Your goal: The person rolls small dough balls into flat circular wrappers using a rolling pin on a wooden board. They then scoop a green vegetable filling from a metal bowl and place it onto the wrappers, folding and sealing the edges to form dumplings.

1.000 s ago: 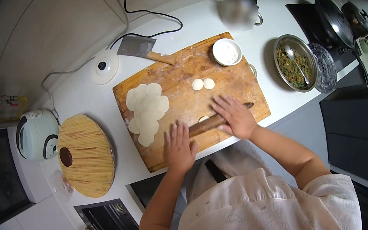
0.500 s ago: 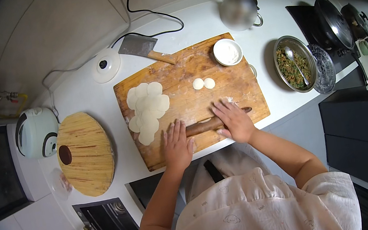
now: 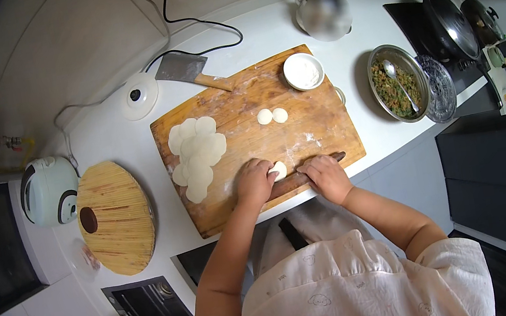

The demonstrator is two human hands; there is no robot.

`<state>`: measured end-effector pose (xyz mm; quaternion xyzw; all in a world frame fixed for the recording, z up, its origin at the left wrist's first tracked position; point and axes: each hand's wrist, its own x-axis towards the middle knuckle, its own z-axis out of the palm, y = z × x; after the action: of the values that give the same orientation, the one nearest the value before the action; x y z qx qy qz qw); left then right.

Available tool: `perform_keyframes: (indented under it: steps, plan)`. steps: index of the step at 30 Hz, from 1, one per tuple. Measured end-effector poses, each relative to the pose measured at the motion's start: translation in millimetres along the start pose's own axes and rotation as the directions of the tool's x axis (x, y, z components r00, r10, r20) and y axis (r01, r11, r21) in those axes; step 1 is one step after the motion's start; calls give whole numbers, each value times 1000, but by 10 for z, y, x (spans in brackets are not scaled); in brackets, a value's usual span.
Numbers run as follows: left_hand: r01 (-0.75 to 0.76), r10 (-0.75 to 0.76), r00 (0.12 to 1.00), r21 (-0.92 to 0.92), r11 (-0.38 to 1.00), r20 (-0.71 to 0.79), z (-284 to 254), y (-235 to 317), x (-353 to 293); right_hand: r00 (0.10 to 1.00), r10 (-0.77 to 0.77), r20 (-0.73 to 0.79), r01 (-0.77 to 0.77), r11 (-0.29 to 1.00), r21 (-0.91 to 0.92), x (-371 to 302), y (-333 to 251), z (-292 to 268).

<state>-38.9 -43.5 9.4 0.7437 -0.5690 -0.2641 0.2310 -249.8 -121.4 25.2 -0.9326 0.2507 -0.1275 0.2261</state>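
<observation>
Clearly, both hands were down at the near edge of the wooden cutting board [image 3: 300, 116] when I looked in. The left hand [image 3: 254, 183] sat with fingers curled narrowly around a small dough piece [image 3: 279, 169], pinching its edge, probably so the disc could be turned between passes. The right hand [image 3: 326, 176] lay flat and fairly wide, palm pressing on the wooden rolling pin [image 3: 300, 178], which lay across the board's front edge just beside the dough piece; a flat palm suits rolling rather than gripping.

Finished round wrappers [image 3: 197, 154] were heaped in an overlapping pile on the left part of the board, well apart from the hands, likely to keep the working patch free. Two small dough balls [image 3: 273, 116] waited near the board's middle, within reach. A white bowl of flour [image 3: 303, 71] stood on the far right corner of the board. Off the board to the right sat a metal bowl of chopped filling [image 3: 397, 90] with a spoon in it. A cleaver [image 3: 184, 69] lay behind the board, and a round bamboo tray [image 3: 116, 218] lay to the left.
</observation>
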Motion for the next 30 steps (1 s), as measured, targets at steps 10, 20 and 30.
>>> perform_keyframes:
  steps: [10,20,30]
  plan:
    - [-48,41,998,196,979,38,-513,-90,-218,1000,-5,20,4,999,34,-114,-26,-105]
    - [-442,316,866,294,848,388,-390,-280,-283,996,-73,51,70,996,60,-115,-44,-101]
    - [-55,48,995,76,996,83,261,95,-127,995,-56,84,55,998,13,-31,39,-113]
